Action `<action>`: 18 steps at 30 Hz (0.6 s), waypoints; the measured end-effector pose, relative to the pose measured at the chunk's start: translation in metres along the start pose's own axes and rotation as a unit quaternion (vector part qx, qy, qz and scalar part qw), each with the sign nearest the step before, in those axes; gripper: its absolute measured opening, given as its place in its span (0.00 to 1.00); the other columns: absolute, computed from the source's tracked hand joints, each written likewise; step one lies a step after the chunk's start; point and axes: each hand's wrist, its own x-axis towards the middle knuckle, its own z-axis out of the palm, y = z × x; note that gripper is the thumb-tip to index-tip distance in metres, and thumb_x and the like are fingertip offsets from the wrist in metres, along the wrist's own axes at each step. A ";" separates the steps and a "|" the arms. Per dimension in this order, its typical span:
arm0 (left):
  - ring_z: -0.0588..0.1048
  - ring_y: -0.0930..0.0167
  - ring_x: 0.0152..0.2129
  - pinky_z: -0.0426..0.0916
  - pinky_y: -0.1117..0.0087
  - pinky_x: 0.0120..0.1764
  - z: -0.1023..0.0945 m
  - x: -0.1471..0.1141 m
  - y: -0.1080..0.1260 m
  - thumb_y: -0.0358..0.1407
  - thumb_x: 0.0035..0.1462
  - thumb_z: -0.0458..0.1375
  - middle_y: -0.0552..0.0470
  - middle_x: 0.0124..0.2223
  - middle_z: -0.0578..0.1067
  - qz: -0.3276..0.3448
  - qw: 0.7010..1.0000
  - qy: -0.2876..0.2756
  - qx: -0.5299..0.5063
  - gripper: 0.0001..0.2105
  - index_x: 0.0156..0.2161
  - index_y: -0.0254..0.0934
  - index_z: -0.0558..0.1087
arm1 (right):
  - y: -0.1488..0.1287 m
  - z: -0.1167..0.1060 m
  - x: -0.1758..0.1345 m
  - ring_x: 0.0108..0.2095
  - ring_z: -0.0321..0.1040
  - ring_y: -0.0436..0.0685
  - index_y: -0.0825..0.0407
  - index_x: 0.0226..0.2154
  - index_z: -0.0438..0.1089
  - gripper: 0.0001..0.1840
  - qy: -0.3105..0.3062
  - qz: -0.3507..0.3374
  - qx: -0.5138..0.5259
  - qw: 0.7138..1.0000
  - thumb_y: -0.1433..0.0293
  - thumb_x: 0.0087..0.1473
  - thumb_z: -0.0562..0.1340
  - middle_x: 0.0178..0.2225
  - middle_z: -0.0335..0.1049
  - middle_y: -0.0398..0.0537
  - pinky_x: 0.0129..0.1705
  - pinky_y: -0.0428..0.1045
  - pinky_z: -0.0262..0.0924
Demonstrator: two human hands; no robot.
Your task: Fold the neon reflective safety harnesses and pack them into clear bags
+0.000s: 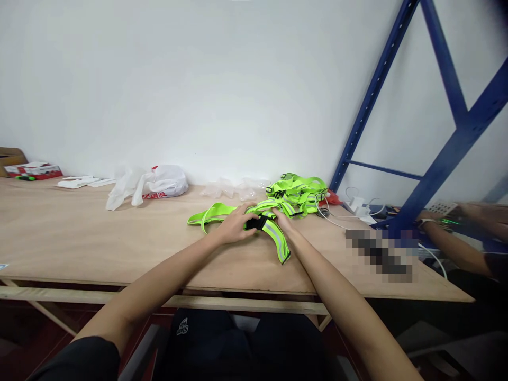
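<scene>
A neon-yellow reflective strap (pixel 277 238) with a grey stripe lies in front of me on the wooden table. My left hand (pixel 235 225) is closed around its black buckle (pixel 256 223), thumb in front and fingers behind. At the right of the buckle, my right hand (pixel 282 221) grips the folded webbing; its fingertips are partly hidden by the strap. One short end hangs toward the table's front, while a longer loop (pixel 216 212) stretches out to the left behind my left hand. A heap of similar straps (pixel 299 189) with black buckles sits just beyond my right hand.
Along the wall lie a white plastic bag (pixel 166 181), clear bags (pixel 236 189), white papers (pixel 77 182) and a red-white box (pixel 35 170). White cables (pixel 337 222) and a pixelated dark object (pixel 379 255) are at right. Beyond the blue rack post (pixel 408 198), a co-worker's arm (pixel 450 246) shows.
</scene>
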 end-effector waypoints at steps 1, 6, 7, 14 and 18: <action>0.66 0.57 0.59 0.62 0.53 0.60 0.000 0.000 0.000 0.34 0.56 0.62 0.41 0.63 0.62 -0.006 1.000 0.000 -0.003 0.15 0.49 0.40 0.73 | -0.002 0.000 -0.002 0.32 0.74 0.64 0.49 0.34 0.74 0.27 -0.018 0.006 0.007 1.000 0.44 0.53 0.56 0.28 0.76 0.50 0.34 0.57 0.70; 0.69 0.56 0.54 0.66 0.52 0.56 0.001 0.000 -0.003 0.32 0.53 0.61 0.43 0.60 0.65 -0.042 0.999 0.002 0.026 0.13 0.45 0.41 0.74 | -0.013 0.001 -0.009 0.36 0.73 0.61 0.49 0.33 0.74 0.23 -0.098 0.000 0.005 0.995 0.46 0.47 0.66 0.31 0.76 0.47 0.38 0.53 0.69; 0.69 0.56 0.54 0.66 0.52 0.56 0.002 -0.001 -0.003 0.32 0.53 0.61 0.44 0.59 0.65 -0.048 0.998 0.004 0.035 0.13 0.45 0.41 0.74 | -0.014 0.001 -0.010 0.36 0.72 0.61 0.50 0.33 0.74 0.22 -0.112 -0.004 -0.001 0.994 0.49 0.44 0.69 0.31 0.76 0.46 0.38 0.52 0.68; 0.70 0.56 0.50 0.67 0.52 0.53 0.003 -0.001 -0.005 0.35 0.54 0.62 0.44 0.59 0.66 -0.058 0.995 -0.003 0.084 0.13 0.45 0.41 0.73 | -0.012 0.002 -0.008 0.29 0.71 0.57 0.54 0.28 0.76 0.17 -0.158 0.003 -0.022 0.987 0.62 0.36 0.74 0.28 0.76 0.44 0.32 0.51 0.68; 0.71 0.57 0.49 0.69 0.57 0.49 0.001 0.002 -0.006 0.37 0.55 0.62 0.44 0.58 0.67 -0.056 0.994 -0.023 0.087 0.15 0.48 0.41 0.72 | -0.010 -0.003 -0.005 0.27 0.72 0.58 0.54 0.27 0.75 0.15 -0.136 0.004 -0.006 0.991 0.63 0.35 0.73 0.26 0.75 0.44 0.30 0.51 0.68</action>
